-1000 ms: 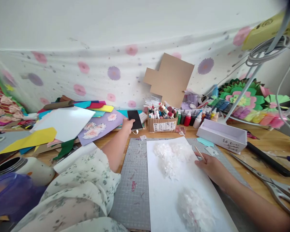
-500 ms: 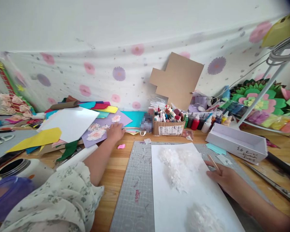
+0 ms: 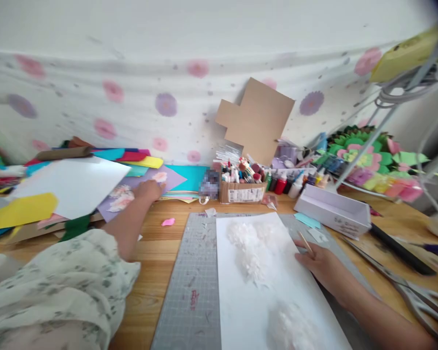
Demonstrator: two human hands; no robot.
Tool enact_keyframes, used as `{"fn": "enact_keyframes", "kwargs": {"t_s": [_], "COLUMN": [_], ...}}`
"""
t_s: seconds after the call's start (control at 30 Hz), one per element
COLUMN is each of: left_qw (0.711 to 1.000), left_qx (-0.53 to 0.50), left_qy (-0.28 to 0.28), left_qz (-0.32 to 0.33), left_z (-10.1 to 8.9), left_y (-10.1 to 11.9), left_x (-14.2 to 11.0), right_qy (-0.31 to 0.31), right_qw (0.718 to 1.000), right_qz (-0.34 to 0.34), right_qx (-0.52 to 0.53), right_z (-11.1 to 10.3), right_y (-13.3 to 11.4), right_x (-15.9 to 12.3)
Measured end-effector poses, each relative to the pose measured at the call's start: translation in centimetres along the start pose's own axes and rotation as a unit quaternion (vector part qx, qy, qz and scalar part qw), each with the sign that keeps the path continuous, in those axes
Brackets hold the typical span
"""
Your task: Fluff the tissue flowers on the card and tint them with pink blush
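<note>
My left hand (image 3: pixel 147 189) reaches out over a lilac paper sheet (image 3: pixel 171 179) that carries small pink and white paper flowers (image 3: pixel 121 198); its fingers rest on the sheet, blurred by motion. My right hand (image 3: pixel 319 261) lies on the right edge of a big white sheet (image 3: pixel 241 311) and pinches a thin wooden stick (image 3: pixel 304 240). On that sheet sit two fluffy white paper flowers, one (image 3: pixel 251 243) near the top and another (image 3: pixel 294 326) lower down. The white sheet lies on a grey cutting mat (image 3: pixel 190 282).
Coloured paper sheets (image 3: pixel 69 182) pile up at the left. A cardboard box of pens and paint bottles (image 3: pixel 243 187) stands at the back, a white tray (image 3: pixel 332 214) to its right. Scissors (image 3: pixel 405 287) and a dark tool (image 3: pixel 401 249) lie right. A pink scrap (image 3: pixel 168 222) is on the wood.
My left hand has let go of the dark phone by the pen box and moved left onto the lilac sheet. The view swung about. My right hand has stayed put.
</note>
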State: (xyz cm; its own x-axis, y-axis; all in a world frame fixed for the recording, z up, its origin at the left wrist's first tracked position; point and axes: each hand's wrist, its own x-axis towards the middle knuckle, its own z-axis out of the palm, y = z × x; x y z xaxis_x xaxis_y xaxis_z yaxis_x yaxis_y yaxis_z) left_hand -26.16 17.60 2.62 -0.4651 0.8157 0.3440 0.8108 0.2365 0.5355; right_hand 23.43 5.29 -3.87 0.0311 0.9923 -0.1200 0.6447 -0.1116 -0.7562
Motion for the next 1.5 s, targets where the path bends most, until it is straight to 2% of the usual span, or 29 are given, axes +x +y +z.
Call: {"fn": "enact_keyframes", "kwargs": {"t_s": [0.03, 0.17, 0.23, 0.33, 0.37, 0.47, 0.57, 0.7, 0.8, 0.87, 1.07, 1.17, 1.27, 1.37, 1.43, 1.5], "left_qw": [1.0, 0.993, 0.984, 0.96, 0.95, 0.891, 0.842, 0.824, 0.821, 0.822, 0.825, 0.823, 0.813, 0.795, 0.784, 0.777], "left_qx": [0.002, -0.009, -0.027, -0.056, -0.064, -0.103, -0.114, -0.096, -0.089, -0.094, -0.12, -0.087, -0.052, -0.014, 0.009, 0.024], "left_qy": [0.008, 0.025, 0.01, -0.035, -0.062, -0.215, -0.329, -0.369, -0.377, -0.386, -0.392, -0.371, -0.337, -0.308, -0.294, -0.285], "left_qz": [0.014, 0.115, 0.176, 0.274, 0.298, 0.386, 0.411, 0.42, 0.42, 0.408, 0.389, 0.422, 0.473, 0.522, 0.547, 0.561], "left_z": [-0.1, 0.2, 0.5, 0.9, 1.1, 1.4, 2.0, 3.2, 3.6, 3.6, 3.4, 3.5, 3.5, 3.4, 3.4, 3.6], "left_y": [0.7, 4.7, 7.0, 10.2, 11.0, 12.8, 13.4, 13.1, 12.7, 12.6, 12.1, 11.6, 11.3, 11.2, 11.1, 11.0], "left_x": [-0.4, -3.9, -7.3, -13.9, -16.1, -21.1, -23.5, -24.3, -24.3, -24.3, -23.5, -23.1, -23.3, -23.8, -24.1, -24.3], "right_qy": [-0.025, -0.01, -0.012, -0.037, -0.042, -0.034, -0.02, -0.052, -0.088, -0.087, -0.058, -0.024, 0.077, 0.148, 0.163, 0.161], "right_qw": [1.0, 1.0, 0.999, 0.995, 0.993, 0.989, 0.986, 0.969, 0.934, 0.912, 0.908, 0.934, 0.951, 0.934, 0.915, 0.893], "right_qz": [0.011, 0.013, -0.003, -0.025, -0.029, -0.041, -0.055, -0.136, -0.194, -0.206, -0.219, -0.239, -0.287, -0.324, -0.369, -0.419], "right_qx": [0.014, -0.023, -0.049, -0.087, -0.102, -0.138, -0.157, -0.2, -0.286, -0.343, -0.353, -0.264, -0.084, 0.02, 0.014, -0.037], "right_z": [0.0, -0.2, -0.2, -0.6, -0.9, -2.1, -3.3, -3.2, -2.0, -1.2, -0.6, -1.1, -1.7, -1.6, -1.1, -0.3], "right_y": [-0.4, -1.7, -2.0, -2.0, -2.0, -1.5, -1.2, -1.8, -2.7, -3.0, -2.1, -1.7, -1.9, -2.0, -1.8, -1.4], "right_x": [-0.2, -0.8, -0.9, -0.8, -0.6, -0.1, 0.0, -1.5, -2.8, -3.3, -3.2, -2.9, -2.8, -3.0, -3.0, -2.9]}}
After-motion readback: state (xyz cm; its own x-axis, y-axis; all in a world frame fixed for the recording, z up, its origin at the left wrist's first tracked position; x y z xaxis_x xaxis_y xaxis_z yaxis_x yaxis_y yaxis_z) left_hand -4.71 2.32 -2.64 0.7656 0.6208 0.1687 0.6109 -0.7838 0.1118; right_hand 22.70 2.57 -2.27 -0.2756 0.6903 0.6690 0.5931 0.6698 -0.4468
